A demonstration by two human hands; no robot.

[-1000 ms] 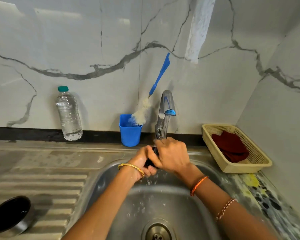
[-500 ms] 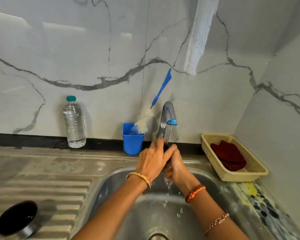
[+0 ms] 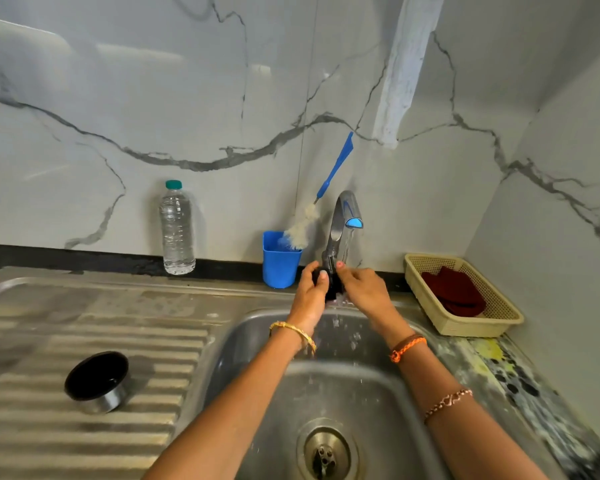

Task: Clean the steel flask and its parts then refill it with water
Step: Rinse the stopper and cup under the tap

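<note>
We are holding a small black flask part (image 3: 331,289) under the tap (image 3: 342,226), above the sink (image 3: 378,393). Our left hand (image 3: 310,294) and right hand (image 3: 362,289) are both gripping it from the sides. The steel cup (image 3: 97,382) is standing on the drainboard (image 3: 84,341).

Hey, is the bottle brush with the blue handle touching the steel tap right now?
Apart. The head view shows bare marble wall between the bottle brush with the blue handle, leaning from the blue plastic cup, and the steel tap.
</note>
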